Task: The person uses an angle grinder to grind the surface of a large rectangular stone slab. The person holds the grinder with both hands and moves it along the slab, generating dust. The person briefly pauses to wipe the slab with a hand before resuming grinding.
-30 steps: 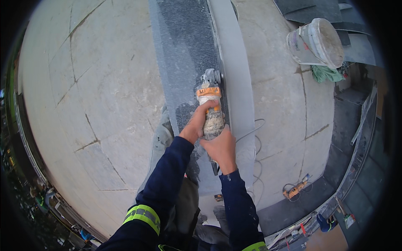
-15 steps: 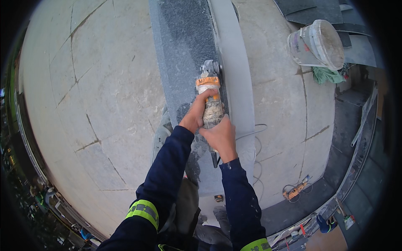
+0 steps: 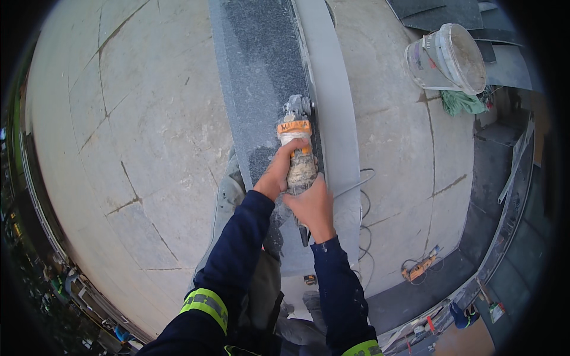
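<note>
Both my hands are wrapped around a dusty orange-and-grey angle grinder [image 3: 301, 169]. My left hand [image 3: 276, 172] grips its body behind the orange collar, thumb laid over the top. Farther back, my right hand [image 3: 313, 207] holds the rear of the body, beside the cord end. The grinder's metal head meets the right-hand edge of a long dark grey stone slab [image 3: 261, 65]. Its disc is mostly hidden, seen nearly edge-on at the right of the head. A pale strip [image 3: 332, 89] runs along the slab's right side.
A dirty white bucket [image 3: 442, 59] lies tilted at the upper right, next to a green cloth [image 3: 462, 102] and dark sheets [image 3: 439, 15]. A grey cable [image 3: 365, 231] loops right of the slab. Another orange power tool [image 3: 420, 268] lies on the concrete floor [image 3: 160, 148].
My hands and the grinder have slid a little toward me along the slab's right edge. Both hands keep their grip.
</note>
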The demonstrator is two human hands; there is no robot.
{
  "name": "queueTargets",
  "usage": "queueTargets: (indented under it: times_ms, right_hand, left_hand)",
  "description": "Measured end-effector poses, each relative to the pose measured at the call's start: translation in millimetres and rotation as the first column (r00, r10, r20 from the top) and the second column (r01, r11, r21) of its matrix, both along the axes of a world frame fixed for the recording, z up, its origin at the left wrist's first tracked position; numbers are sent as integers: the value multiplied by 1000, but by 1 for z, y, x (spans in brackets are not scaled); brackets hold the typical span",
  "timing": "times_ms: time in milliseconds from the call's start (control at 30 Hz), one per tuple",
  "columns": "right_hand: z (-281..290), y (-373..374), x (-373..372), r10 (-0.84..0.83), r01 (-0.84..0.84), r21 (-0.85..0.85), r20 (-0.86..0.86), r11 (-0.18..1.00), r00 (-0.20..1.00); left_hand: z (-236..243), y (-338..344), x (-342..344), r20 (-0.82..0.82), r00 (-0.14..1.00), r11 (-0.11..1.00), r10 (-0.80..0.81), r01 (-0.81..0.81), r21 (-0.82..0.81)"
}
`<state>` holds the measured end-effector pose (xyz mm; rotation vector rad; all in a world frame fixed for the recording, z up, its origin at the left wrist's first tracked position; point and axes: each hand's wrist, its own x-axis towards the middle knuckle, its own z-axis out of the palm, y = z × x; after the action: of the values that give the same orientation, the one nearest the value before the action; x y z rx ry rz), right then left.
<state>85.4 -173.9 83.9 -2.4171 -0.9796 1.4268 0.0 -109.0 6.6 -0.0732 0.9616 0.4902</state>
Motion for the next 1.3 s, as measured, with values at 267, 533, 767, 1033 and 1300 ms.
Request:
queueTargets:
  times_ms: [267,533,767,1033,1300]
  right_hand:
    - [-5,32,0,29,-28,-21,15,999,999]
    - [-2,-3,-3,24,-24,11,13,1000,1000]
    - [3,-14,-3,-3,4,-17,23,1000,1000]
    - [32,2,9,-8,6,95,24,995,1000]
    - [85,56,-6,103,-99,192,-14,976,995]
  left_hand:
    - [-6,34,-1,-39,999,999,-5,7,49]
    - [-1,-2,-3,-3,1000,1000,12,-12,19]
    - [2,-14,-2,17,1000,1000,-11,11,-4]
    - [25,3,6,68,995,994,66,-72,86]
    - [96,50,-25,23,968,945,249,-248,211]
